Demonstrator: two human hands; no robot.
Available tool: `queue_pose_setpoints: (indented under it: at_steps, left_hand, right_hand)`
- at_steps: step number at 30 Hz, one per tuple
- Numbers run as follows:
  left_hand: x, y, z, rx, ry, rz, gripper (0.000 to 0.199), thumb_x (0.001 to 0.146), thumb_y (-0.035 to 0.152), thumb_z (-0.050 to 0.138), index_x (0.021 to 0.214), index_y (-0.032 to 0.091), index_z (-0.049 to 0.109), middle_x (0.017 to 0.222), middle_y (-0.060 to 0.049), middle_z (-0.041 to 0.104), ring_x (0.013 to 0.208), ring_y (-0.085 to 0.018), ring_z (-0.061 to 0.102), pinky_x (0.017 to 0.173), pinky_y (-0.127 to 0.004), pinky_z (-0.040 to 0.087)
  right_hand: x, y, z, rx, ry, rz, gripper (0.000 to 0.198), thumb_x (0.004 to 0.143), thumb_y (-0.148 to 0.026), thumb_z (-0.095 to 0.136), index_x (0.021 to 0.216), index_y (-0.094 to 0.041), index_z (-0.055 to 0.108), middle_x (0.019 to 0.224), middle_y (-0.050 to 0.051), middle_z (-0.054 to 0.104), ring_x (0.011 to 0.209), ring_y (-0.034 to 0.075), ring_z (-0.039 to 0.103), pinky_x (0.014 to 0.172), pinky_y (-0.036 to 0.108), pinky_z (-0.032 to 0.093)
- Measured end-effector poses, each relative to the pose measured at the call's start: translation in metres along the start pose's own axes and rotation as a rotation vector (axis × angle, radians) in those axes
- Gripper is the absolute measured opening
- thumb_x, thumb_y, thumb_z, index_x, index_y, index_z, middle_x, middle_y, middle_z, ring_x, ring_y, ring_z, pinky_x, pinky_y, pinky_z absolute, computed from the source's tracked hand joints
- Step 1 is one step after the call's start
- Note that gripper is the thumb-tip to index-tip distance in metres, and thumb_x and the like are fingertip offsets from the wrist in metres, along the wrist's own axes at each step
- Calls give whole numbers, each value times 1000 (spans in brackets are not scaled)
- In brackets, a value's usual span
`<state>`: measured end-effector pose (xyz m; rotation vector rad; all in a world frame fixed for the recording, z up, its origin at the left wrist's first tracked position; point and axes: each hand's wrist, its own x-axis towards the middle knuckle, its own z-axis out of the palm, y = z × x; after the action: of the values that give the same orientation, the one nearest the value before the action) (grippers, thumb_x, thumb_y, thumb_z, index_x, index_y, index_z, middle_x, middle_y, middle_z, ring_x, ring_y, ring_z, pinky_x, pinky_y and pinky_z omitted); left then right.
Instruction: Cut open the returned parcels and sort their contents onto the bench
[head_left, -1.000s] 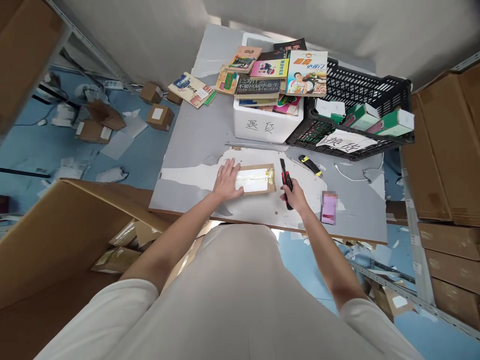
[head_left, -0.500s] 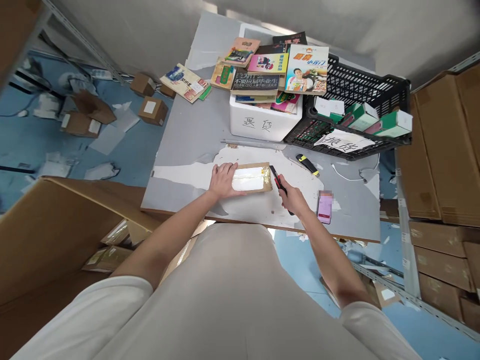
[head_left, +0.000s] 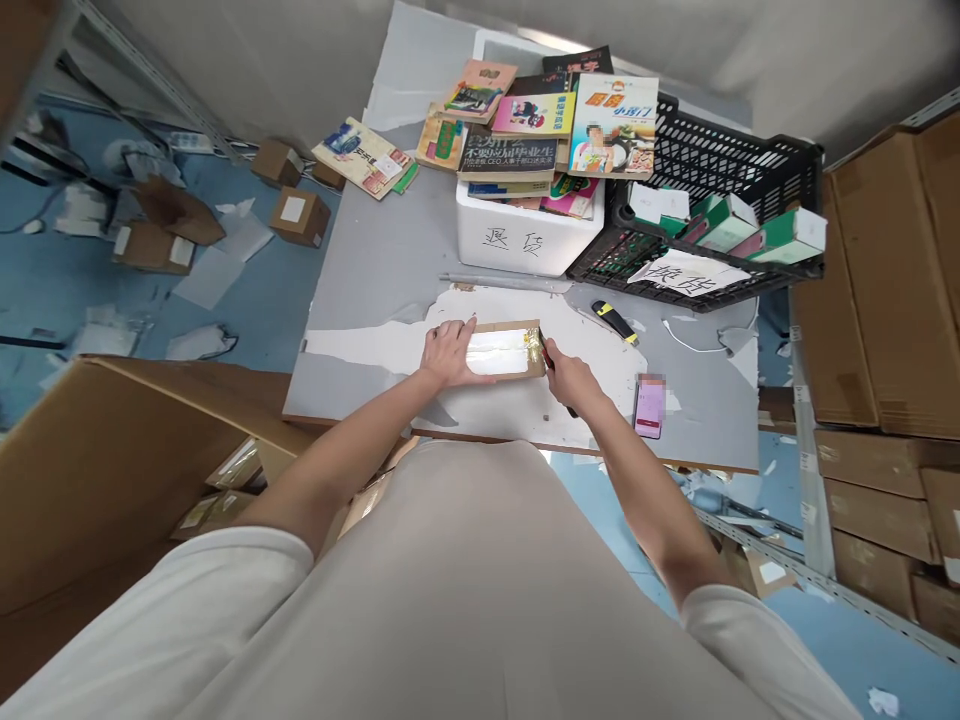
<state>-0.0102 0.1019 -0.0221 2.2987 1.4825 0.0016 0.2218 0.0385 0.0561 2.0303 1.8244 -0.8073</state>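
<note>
A small taped cardboard box point(head_left: 504, 352) with a white label lies on the worn table point(head_left: 360, 300) in front of me. My left hand point(head_left: 448, 354) grips its left end, thumb along the near side and fingers over the top. In my right hand point(head_left: 573, 380) is a box cutter point(head_left: 546, 345), black and red, its front part against the taped right end of the box. My fist hides most of its handle. Another box cutter point(head_left: 615, 323), yellow and black, rests farther right. A phone point(head_left: 649, 407) with a lit pink screen lies beyond my right hand.
A white foam box point(head_left: 525, 235) heaped with books stands at the back, beside a black plastic crate point(head_left: 750, 285) holding green-and-white boxes. Another book point(head_left: 364, 158) lies on the left. A large open carton point(head_left: 150, 400) is at my left; stacked cartons point(head_left: 874, 480) stand right.
My right hand has moved left and slightly up, bringing the box cutter to the box's right end. My left hand still holds the box in nearly the same place.
</note>
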Motion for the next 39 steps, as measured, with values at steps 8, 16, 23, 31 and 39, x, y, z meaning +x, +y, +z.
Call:
queue_pose_setpoints:
  at_steps: [8,16,23,31,39]
  left_hand:
    - [0,0,3,-19,4,17,119,56,77,65,150,15,24,130,-19,47,122,-39,38,103,-49,29]
    - [-1,2,3,-14,-11,25,120,54,78,65,149,17,25,130,-19,47,120,-40,39,98,-50,33]
    - [-2,3,3,-11,-1,30,120,53,79,63,149,16,26,128,-20,47,119,-39,40,96,-51,36]
    - [1,1,6,-2,-6,46,118,54,77,64,149,18,25,131,-19,46,121,-39,39,99,-51,34]
    - [0,6,3,48,-43,4,119,57,80,61,150,18,19,134,-20,43,125,-40,36,98,-50,35]
  right_hand:
    - [-19,-5,14,21,6,38,67,93,-20,40,154,-17,14,94,17,67,89,30,62,79,38,44]
    - [-21,-9,27,34,38,70,68,92,-18,38,154,-15,12,96,19,67,92,31,62,80,39,45]
    - [-40,-9,30,65,41,75,67,93,-20,40,154,-14,14,95,19,67,90,31,63,79,39,45]
    - [-53,-20,28,57,26,126,69,91,-13,41,154,-14,13,99,20,67,93,32,63,79,38,44]
    - [-85,-2,42,62,-67,89,62,92,-20,41,152,-21,24,98,14,69,89,29,64,74,33,43]
